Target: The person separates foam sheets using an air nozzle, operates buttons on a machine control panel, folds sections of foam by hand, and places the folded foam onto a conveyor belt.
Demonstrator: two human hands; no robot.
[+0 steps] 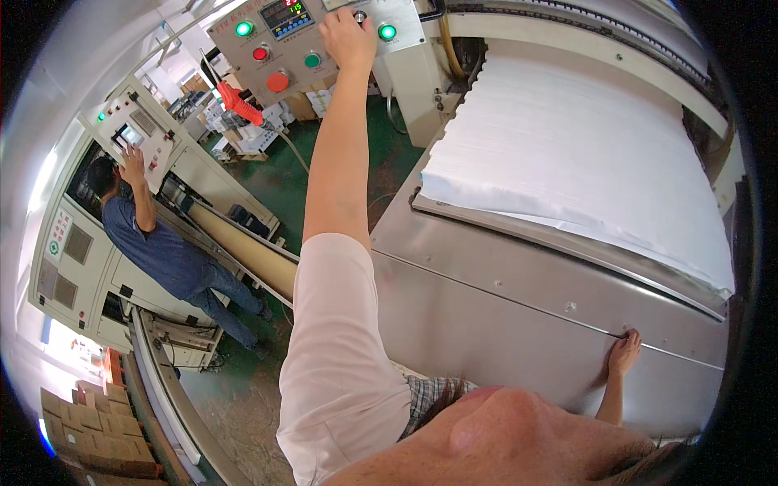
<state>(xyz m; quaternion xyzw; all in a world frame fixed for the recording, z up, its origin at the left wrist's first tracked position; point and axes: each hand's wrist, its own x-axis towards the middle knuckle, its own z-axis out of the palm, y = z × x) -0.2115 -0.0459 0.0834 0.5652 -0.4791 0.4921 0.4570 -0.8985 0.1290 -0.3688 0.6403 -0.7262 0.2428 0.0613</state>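
Observation:
At the top, my left hand (348, 40) reaches up to a grey control panel (304, 50). Its finger and thumb close around a small silver knob (360, 16), beside a lit green button (387, 31). My right hand (624, 353) rests on the brushed-metal table (486, 332), fingertips at the seam across it and nothing seen in its grasp. Beyond that hand, a wide stack of white sheets (575, 146) lies on the machine bed, its near edge uneven and slightly lifted.
A red-handled tool (239, 105) on a cable hangs below the panel. At left, a person in a dark blue shirt (154, 243) raises one hand to another machine's panel (134, 134). Brown cartons (97, 429) are stacked at lower left. Green floor (385, 150) shows between machines.

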